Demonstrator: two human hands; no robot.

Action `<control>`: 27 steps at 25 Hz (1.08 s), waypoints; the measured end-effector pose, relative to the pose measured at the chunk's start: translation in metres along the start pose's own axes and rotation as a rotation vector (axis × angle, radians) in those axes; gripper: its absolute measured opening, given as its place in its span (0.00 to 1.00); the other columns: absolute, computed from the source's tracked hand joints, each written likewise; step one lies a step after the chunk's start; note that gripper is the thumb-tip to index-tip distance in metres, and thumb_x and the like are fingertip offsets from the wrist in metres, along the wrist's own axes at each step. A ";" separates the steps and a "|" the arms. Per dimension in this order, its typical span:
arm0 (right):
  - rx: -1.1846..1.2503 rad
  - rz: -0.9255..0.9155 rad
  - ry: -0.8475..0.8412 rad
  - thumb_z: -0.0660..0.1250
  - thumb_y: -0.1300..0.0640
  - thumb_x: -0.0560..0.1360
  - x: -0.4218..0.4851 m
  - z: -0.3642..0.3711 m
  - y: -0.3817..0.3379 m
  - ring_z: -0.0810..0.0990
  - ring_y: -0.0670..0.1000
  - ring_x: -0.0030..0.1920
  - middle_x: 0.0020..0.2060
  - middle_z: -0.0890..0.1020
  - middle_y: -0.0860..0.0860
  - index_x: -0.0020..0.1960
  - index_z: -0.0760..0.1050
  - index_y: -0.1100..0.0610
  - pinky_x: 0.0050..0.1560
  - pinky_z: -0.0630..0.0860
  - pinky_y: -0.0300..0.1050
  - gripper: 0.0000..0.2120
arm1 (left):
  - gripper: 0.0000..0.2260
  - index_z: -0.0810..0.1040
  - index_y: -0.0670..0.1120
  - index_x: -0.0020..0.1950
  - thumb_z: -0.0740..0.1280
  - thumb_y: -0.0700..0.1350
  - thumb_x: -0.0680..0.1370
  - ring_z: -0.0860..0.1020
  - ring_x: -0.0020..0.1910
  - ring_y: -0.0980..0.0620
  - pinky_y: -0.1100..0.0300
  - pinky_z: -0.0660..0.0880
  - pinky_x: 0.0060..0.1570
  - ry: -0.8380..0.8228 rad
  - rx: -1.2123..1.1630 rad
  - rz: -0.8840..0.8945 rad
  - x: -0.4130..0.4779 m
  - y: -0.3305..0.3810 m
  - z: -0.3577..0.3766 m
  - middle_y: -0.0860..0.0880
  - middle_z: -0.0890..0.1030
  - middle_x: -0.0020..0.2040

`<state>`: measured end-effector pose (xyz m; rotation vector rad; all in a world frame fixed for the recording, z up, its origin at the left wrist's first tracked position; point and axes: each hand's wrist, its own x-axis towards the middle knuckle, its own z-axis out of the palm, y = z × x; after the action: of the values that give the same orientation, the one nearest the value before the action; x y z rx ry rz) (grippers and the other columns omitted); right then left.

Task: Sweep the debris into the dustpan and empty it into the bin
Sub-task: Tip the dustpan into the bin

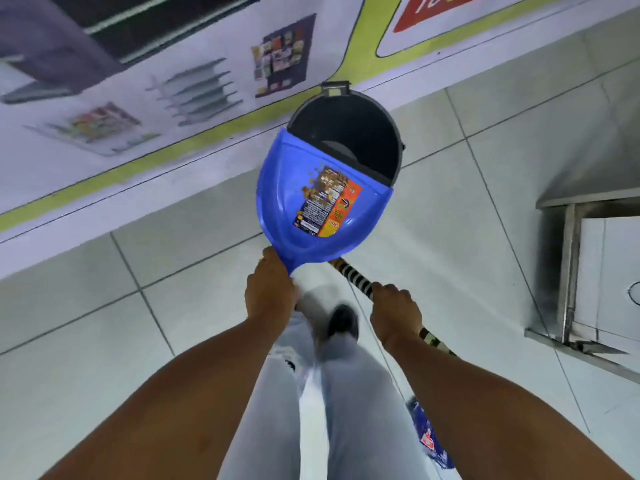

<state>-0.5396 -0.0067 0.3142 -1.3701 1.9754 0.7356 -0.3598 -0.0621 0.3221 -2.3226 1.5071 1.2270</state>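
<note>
Holding the blue dustpan [311, 202] by its handle, the left hand [270, 289] tips brown debris [327, 181] over the black bin [349, 133] on the floor; the right hand's [396, 313] fingers clasp the broom handle [353, 275].

A single wide-angle view is taken from head height, aimed steeply down and forward over the forearms, with the tiled floor [450, 216] filling the frame, its straight lines bent near the edges, and a printed wall panel [145, 98] crossing the upper left.
</note>
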 end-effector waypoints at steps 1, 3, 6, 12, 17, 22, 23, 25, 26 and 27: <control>-0.002 -0.008 -0.023 0.53 0.62 0.78 0.010 -0.005 0.003 0.74 0.60 0.60 0.59 0.77 0.56 0.66 0.69 0.55 0.54 0.74 0.53 0.17 | 0.15 0.66 0.39 0.58 0.63 0.37 0.73 0.75 0.56 0.36 0.50 0.70 0.51 -0.026 0.038 0.014 0.009 0.015 0.004 0.39 0.77 0.56; -0.014 -0.029 -0.064 0.53 0.61 0.79 0.026 -0.013 0.006 0.74 0.60 0.61 0.60 0.76 0.56 0.67 0.68 0.55 0.55 0.73 0.52 0.18 | 0.14 0.67 0.39 0.58 0.63 0.38 0.73 0.75 0.57 0.36 0.50 0.71 0.52 -0.065 0.086 0.022 0.021 0.041 0.008 0.39 0.77 0.57; 0.005 -0.078 -0.106 0.54 0.60 0.79 0.048 -0.032 0.011 0.74 0.60 0.61 0.61 0.76 0.56 0.67 0.69 0.56 0.56 0.73 0.51 0.17 | 0.14 0.69 0.39 0.60 0.63 0.41 0.75 0.74 0.59 0.35 0.49 0.72 0.54 -0.077 0.100 -0.036 0.044 0.087 0.003 0.38 0.77 0.58; -0.064 -0.189 -0.168 0.54 0.61 0.80 0.083 -0.075 0.025 0.73 0.58 0.62 0.61 0.77 0.55 0.66 0.70 0.57 0.58 0.73 0.51 0.16 | 0.14 0.73 0.37 0.61 0.60 0.42 0.77 0.73 0.61 0.36 0.49 0.73 0.55 -0.148 0.299 -0.047 0.091 0.175 -0.021 0.37 0.74 0.62; -0.104 -0.227 -0.222 0.56 0.57 0.80 0.100 -0.101 0.031 0.75 0.59 0.62 0.61 0.78 0.57 0.66 0.70 0.59 0.57 0.73 0.50 0.16 | 0.13 0.73 0.37 0.59 0.60 0.42 0.77 0.74 0.59 0.38 0.51 0.73 0.53 -0.201 0.322 -0.090 0.113 0.204 -0.033 0.38 0.75 0.61; -0.172 -0.319 -0.406 0.55 0.57 0.79 0.102 -0.111 0.015 0.74 0.61 0.64 0.64 0.75 0.59 0.71 0.64 0.59 0.61 0.73 0.52 0.20 | 0.15 0.70 0.34 0.61 0.57 0.40 0.77 0.76 0.57 0.38 0.51 0.72 0.53 -0.228 0.206 -0.106 0.092 0.177 -0.027 0.36 0.77 0.59; -0.172 -0.331 -0.442 0.56 0.57 0.79 0.099 -0.111 0.009 0.74 0.61 0.64 0.65 0.74 0.59 0.71 0.63 0.59 0.61 0.72 0.53 0.21 | 0.16 0.67 0.33 0.62 0.57 0.39 0.78 0.75 0.59 0.37 0.50 0.72 0.55 -0.202 0.125 -0.137 0.085 0.165 -0.025 0.35 0.75 0.60; -0.165 -0.367 -0.490 0.58 0.59 0.77 0.091 -0.110 -0.006 0.75 0.60 0.64 0.64 0.74 0.59 0.70 0.64 0.60 0.61 0.73 0.52 0.22 | 0.17 0.62 0.32 0.64 0.58 0.40 0.79 0.73 0.60 0.35 0.46 0.71 0.57 -0.147 -0.021 -0.106 0.070 0.135 -0.023 0.33 0.72 0.61; -0.162 -0.386 -0.488 0.59 0.60 0.77 0.084 -0.110 -0.019 0.75 0.60 0.63 0.64 0.75 0.59 0.69 0.65 0.60 0.61 0.74 0.50 0.21 | 0.17 0.62 0.32 0.63 0.59 0.41 0.79 0.73 0.59 0.34 0.43 0.70 0.56 -0.124 -0.094 -0.068 0.061 0.115 -0.022 0.32 0.72 0.60; -0.151 -0.397 -0.478 0.60 0.60 0.76 0.080 -0.107 -0.029 0.76 0.59 0.63 0.64 0.75 0.59 0.68 0.66 0.61 0.60 0.74 0.50 0.21 | 0.17 0.62 0.34 0.62 0.59 0.42 0.79 0.74 0.56 0.33 0.41 0.72 0.55 -0.098 -0.158 -0.033 0.054 0.097 -0.021 0.32 0.73 0.58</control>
<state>-0.5526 -0.1427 0.3217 -1.4495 1.2543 0.9287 -0.4171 -0.1592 0.3303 -2.3331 1.3826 1.4777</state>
